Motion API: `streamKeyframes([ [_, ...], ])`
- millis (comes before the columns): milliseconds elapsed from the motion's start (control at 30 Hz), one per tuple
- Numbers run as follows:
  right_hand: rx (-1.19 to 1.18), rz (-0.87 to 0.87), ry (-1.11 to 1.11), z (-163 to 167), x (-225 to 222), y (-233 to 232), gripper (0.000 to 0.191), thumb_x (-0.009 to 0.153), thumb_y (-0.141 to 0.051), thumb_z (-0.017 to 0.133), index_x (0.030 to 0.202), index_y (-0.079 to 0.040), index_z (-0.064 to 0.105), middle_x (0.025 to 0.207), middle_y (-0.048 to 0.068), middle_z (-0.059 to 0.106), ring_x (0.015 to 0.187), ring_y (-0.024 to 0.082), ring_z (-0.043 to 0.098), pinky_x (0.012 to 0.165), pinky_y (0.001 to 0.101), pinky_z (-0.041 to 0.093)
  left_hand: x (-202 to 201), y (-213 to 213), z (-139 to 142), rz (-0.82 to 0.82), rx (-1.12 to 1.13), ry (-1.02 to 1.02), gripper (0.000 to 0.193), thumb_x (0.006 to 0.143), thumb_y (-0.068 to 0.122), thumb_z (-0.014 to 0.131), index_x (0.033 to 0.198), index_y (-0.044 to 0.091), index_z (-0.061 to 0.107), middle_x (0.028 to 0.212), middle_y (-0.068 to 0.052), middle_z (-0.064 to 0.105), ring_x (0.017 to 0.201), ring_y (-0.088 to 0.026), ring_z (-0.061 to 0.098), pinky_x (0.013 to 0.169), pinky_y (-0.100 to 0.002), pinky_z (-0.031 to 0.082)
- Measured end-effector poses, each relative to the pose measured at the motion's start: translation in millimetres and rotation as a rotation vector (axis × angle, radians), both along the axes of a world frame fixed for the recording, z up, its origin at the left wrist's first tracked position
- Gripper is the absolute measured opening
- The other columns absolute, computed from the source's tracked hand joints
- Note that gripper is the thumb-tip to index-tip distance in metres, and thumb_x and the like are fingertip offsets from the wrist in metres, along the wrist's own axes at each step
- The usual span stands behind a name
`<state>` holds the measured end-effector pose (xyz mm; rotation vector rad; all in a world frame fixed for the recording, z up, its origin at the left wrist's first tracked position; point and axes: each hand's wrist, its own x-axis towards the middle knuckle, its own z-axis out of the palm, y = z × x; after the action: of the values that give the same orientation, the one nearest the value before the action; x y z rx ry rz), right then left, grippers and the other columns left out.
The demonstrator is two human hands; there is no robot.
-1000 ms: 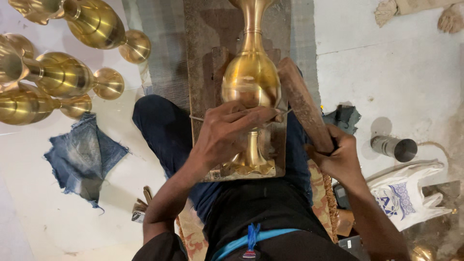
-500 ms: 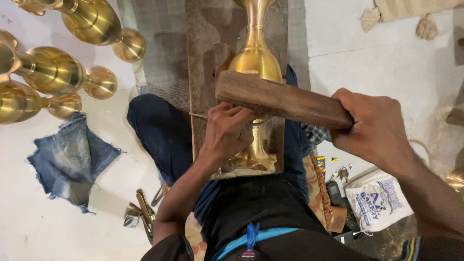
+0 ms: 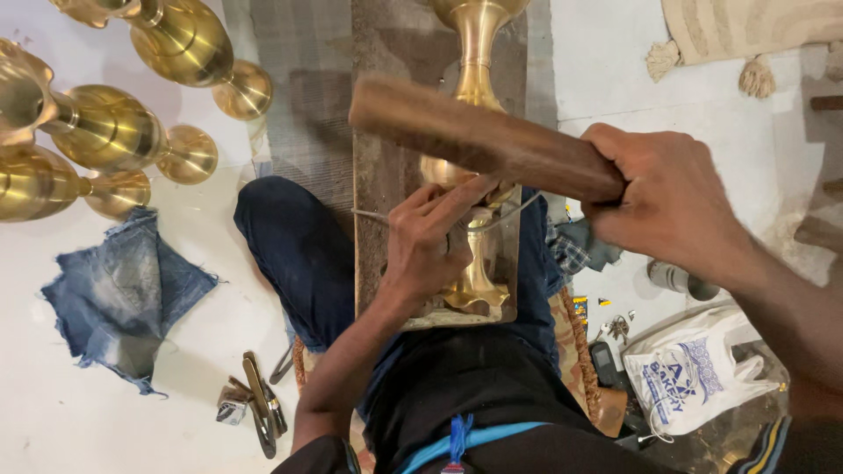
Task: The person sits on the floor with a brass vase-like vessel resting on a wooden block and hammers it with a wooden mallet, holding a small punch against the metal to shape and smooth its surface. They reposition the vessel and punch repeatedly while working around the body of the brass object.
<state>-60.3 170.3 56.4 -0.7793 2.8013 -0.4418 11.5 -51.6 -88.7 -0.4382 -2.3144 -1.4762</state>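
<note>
On the wooden board (image 3: 386, 219) across the lap, a brass vase (image 3: 474, 167), judged heavy, rigid, slick and best gripped at its narrow stem, is pinned beneath the left hand (image 3: 430, 241), while a wooden mallet (image 3: 483, 140) is clenched in the right hand (image 3: 667, 197).

White smooth floor (image 3: 61, 421), lying brass goblet-shaped vases (image 3: 114, 132), frayed blue denim scrap (image 3: 123, 294), small metal tools (image 3: 255, 404), white printed plastic bag (image 3: 694, 369), beige tasselled rug (image 3: 746, 35), long grey wooden plank (image 3: 386, 35)
</note>
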Motion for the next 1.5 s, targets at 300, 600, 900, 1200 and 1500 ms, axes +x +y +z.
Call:
streamKeyframes([
  [300,-0.048,-0.191,-0.251,-1.6,7.8,-5.6,0.030,0.064,-0.010,0.073,0.092,-0.007,0.065,0.060,0.011,0.065,0.052,0.021,0.065,0.052,0.0370,0.047,-3.1,-4.8,-4.9,0.021,0.198,0.058,0.061,0.072,-0.008,0.073,0.130,0.007,0.066,0.114,-0.007,0.075,0.092,-0.022,0.072,0.083,-0.034,0.060],
  [600,-0.261,-0.237,-0.278,-16.7,11.1,6.3,0.022,0.077,-0.008,0.073,0.098,-0.006,0.067,0.066,0.006,0.066,0.057,0.012,0.061,0.051,0.0312,0.047,-13.0,-19.1,-10.1,-0.059,0.134,0.080,0.051,0.075,-0.006,0.075,0.122,0.013,0.071,0.105,-0.004,0.077,0.080,-0.022,0.067,0.074,-0.035,0.057],
  [900,0.157,0.112,0.201,-2.9,9.6,5.0,0.038,0.063,-0.005,0.078,0.100,-0.005,0.069,0.074,0.010,0.069,0.065,0.019,0.064,0.056,0.0319,0.046,-10.4,-16.5,-20.5,-0.005,0.109,0.076,0.046,0.075,-0.007,0.067,0.116,0.013,0.072,0.102,-0.007,0.076,0.088,-0.026,0.071,0.081,-0.038,0.059],
  [1200,0.038,-0.134,-0.247,20.0,-7.8,-27.3,0.028,0.075,-0.015,0.076,0.096,-0.005,0.061,0.068,0.010,0.061,0.060,0.026,0.062,0.054,0.0400,0.050,-6.9,-8.4,-22.3,0.053,0.304,0.033,0.026,0.092,-0.005,0.071,0.116,0.006,0.071,0.104,-0.007,0.078,0.087,-0.022,0.075,0.078,-0.034,0.060],
  [1500,0.729,0.066,-0.150,34.9,-24.7,-60.9,0.034,0.069,-0.018,0.073,0.100,-0.011,0.062,0.062,0.013,0.064,0.064,0.034,0.066,0.061,0.0461,0.048,-4.8,-7.3,-24.5,0.103,0.342,0.058,0.032,0.087,-0.005,0.071,0.118,0.003,0.068,0.105,-0.011,0.077,0.095,-0.024,0.078,0.084,-0.034,0.063],
])
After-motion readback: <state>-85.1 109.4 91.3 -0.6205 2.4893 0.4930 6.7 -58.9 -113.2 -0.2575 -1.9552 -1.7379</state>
